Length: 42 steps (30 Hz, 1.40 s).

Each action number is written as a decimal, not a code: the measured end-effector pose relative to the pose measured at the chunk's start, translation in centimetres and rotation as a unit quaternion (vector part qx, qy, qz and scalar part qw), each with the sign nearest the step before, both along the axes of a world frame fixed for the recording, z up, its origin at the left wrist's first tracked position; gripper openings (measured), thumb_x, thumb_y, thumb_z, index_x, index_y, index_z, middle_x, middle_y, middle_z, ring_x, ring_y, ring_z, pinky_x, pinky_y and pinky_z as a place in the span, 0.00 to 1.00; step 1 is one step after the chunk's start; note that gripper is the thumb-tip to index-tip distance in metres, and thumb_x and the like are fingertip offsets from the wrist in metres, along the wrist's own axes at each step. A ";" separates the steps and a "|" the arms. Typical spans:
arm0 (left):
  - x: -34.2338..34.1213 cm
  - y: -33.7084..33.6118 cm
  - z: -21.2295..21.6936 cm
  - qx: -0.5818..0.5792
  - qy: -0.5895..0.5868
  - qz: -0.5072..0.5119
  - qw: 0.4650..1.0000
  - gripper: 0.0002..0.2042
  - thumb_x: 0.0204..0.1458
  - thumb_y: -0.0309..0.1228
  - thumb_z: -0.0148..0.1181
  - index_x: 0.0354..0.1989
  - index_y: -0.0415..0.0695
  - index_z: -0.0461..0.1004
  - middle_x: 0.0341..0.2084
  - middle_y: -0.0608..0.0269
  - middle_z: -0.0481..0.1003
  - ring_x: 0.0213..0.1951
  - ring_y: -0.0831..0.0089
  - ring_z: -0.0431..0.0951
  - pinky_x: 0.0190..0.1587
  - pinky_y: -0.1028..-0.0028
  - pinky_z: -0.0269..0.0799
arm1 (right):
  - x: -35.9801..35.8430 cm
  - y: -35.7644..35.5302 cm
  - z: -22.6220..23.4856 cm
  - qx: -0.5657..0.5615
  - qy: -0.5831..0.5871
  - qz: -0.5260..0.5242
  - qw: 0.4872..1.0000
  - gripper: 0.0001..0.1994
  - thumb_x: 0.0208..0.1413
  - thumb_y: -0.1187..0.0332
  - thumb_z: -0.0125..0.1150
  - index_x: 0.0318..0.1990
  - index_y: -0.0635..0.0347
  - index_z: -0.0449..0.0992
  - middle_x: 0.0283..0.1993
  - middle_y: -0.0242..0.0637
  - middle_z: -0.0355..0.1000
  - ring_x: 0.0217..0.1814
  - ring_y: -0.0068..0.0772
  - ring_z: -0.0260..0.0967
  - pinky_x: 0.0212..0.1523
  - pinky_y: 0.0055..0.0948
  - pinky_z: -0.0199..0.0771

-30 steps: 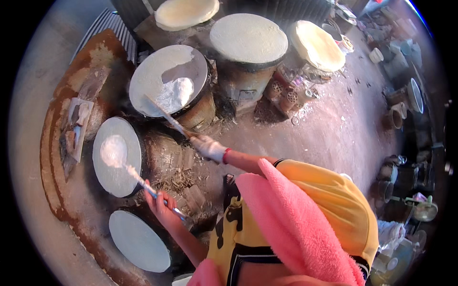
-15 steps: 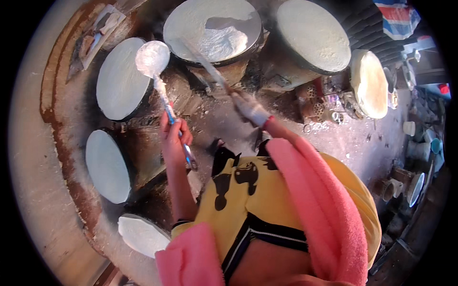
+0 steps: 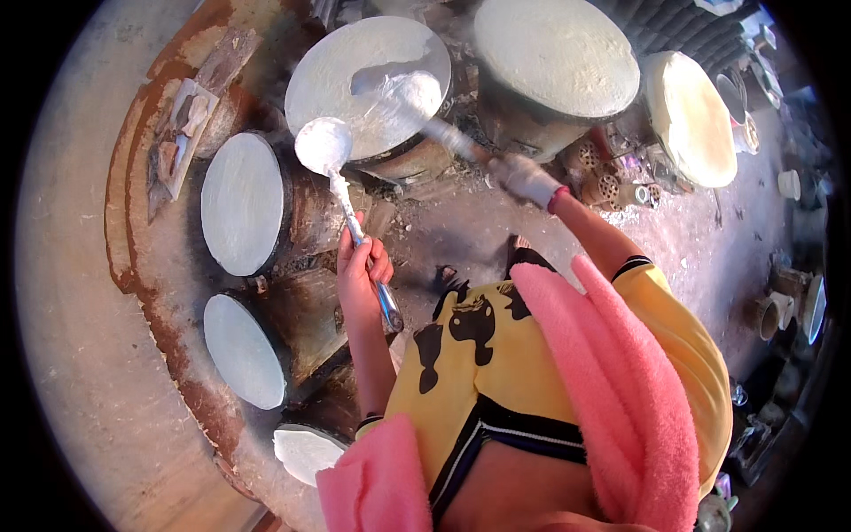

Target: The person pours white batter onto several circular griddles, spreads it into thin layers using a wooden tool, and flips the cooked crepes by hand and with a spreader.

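Observation:
My left hand (image 3: pixel 362 264) is closed round the handle of a ladle (image 3: pixel 324 144), its bowl coated with thick white paste. The bowl hangs by the near left edge of a round griddle (image 3: pixel 366 86). White paste covers most of that griddle, except a dark bare patch. A lump of white paste (image 3: pixel 417 91) sits on its right part. My right hand (image 3: pixel 527 180), in a pale glove with a red band at the wrist, grips a long flat spreader (image 3: pixel 454 139). Motion smears the spreader; its far end is over the griddle by the lump.
More paste-covered round griddles stand around me: one at back right (image 3: pixel 558 58), two at left (image 3: pixel 241 204) (image 3: pixel 245 350). A pale round sheet (image 3: pixel 691 118) lies at right. Perforated briquettes (image 3: pixel 596 182) are on the floor beneath it. A pink towel (image 3: pixel 612 381) hangs over my front.
The spreader has swept right across the griddle, and the paste lump now lies further right, with the bare patch left of it. The ladle stays in my left hand. The whole view has shifted.

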<state>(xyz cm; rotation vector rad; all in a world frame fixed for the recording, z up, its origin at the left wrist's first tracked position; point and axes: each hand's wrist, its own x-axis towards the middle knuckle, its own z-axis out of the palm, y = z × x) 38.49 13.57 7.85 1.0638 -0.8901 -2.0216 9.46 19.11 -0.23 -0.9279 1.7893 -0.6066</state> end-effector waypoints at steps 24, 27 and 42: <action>0.7 -12.4 1.5 0.023 0.032 -0.199 0.979 0.19 0.59 0.26 0.39 0.60 0.45 0.57 0.20 0.69 0.60 0.14 0.88 0.55 0.15 0.85 0.53 | 4.3 -8.2 -6.0 -0.307 0.237 -0.229 0.893 0.20 0.59 0.61 0.42 0.58 0.50 0.62 0.45 0.55 0.70 0.51 0.53 0.67 0.46 0.38 0.69; 2.3 -14.9 2.9 0.028 0.144 -0.206 0.968 0.21 0.60 0.28 0.40 0.62 0.41 0.53 0.22 0.68 0.62 0.11 0.90 0.52 0.10 0.87 0.50 | 5.7 -7.9 -0.8 -0.230 0.171 -0.220 0.932 0.20 0.60 0.59 0.43 0.59 0.48 0.62 0.49 0.53 0.68 0.54 0.53 0.65 0.50 0.37 0.66; 6.6 0.4 0.1 0.057 0.156 0.077 0.983 0.17 0.61 0.30 0.39 0.58 0.45 0.59 0.23 0.69 0.62 0.10 0.88 0.53 0.11 0.85 0.51 | 0.0 -10.1 -2.1 -0.307 0.331 0.175 0.875 0.23 0.61 0.65 0.37 0.65 0.42 0.52 0.51 0.50 0.67 0.43 0.50 0.72 0.43 0.42 0.71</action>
